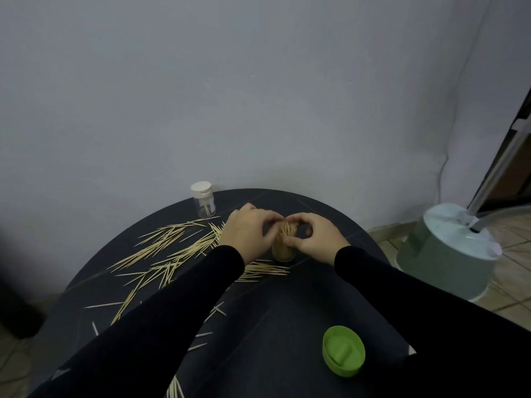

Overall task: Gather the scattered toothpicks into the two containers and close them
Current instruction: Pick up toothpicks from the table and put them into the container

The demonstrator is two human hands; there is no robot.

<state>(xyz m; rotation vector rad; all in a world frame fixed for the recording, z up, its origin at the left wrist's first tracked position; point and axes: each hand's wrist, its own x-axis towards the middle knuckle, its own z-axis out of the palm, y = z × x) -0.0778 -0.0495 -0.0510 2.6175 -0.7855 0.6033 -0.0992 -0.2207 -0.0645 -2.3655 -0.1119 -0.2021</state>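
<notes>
— Across the dark round worktop [287, 326], from nine o'clock round to the centre, what does the person have left?

— Most of it, judging by the spread. Loose toothpicks [161, 251] lie fanned over the left half, with a few strays near six o'clock.

— And the containers?

— The open container [283, 248] stands at the centre, upright and already packed with toothpicks. The left hand [247, 232] and the right hand [313, 237] both curl round its top, fingers pinching the bunch that sticks out. The white-capped container [203, 203] sits at eleven o'clock, well apart, capped, clear, holding only a few sticks.

— So neither is finished?

— It seems not. The green lid [343, 351] lies upside down at five o'clock, off its container, so closing is yet to come, and the second container needs filling.

— Any brand or label?

— None can be read; nothing legible shows on either container or the lid.
</notes>
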